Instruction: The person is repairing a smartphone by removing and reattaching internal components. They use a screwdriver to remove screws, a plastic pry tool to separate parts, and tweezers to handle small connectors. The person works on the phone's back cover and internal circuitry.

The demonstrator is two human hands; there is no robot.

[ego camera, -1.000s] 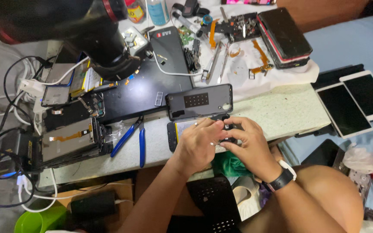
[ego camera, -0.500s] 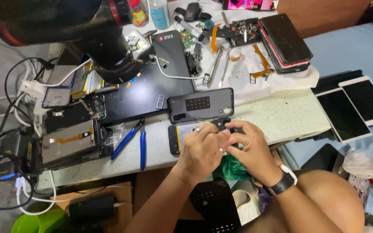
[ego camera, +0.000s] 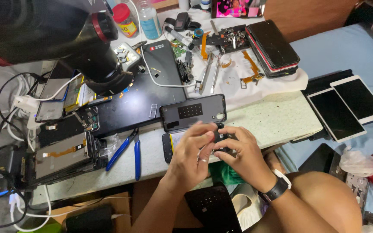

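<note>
Black and small, the part point(ego camera: 223, 139) pinched between both hands sits just below the middle of the frame, over the near edge of the worktop point(ego camera: 277, 118). The left hand point(ego camera: 191, 157) has its grip closed on the part's left side with the fingertips; the right hand point(ego camera: 242, 153) is clenched around its right side, and most of the part is hidden behind the fingers, so I cannot tell exactly what it is. Directly beneath lies an opened phone body point(ego camera: 169, 144), partly covered by the hands, and just above it rests a dark phone back point(ego camera: 193, 112), face up.

Judging from this, the chief risk is a slip: the part is held at the worktop's edge, above the lap, so a loosened pinch could drop it off the edge and out of reach. Too much squeeze or twist from two opposed grips could bend or crack something that thin. An elbow swing to the left could also knock the blue-handled pliers point(ego camera: 128, 151) or the stack of screen assemblies point(ego camera: 63, 157) at lower left. Loose flex cables point(ego camera: 251, 69) and tools in the upper middle lie well apart from the hands.
</note>
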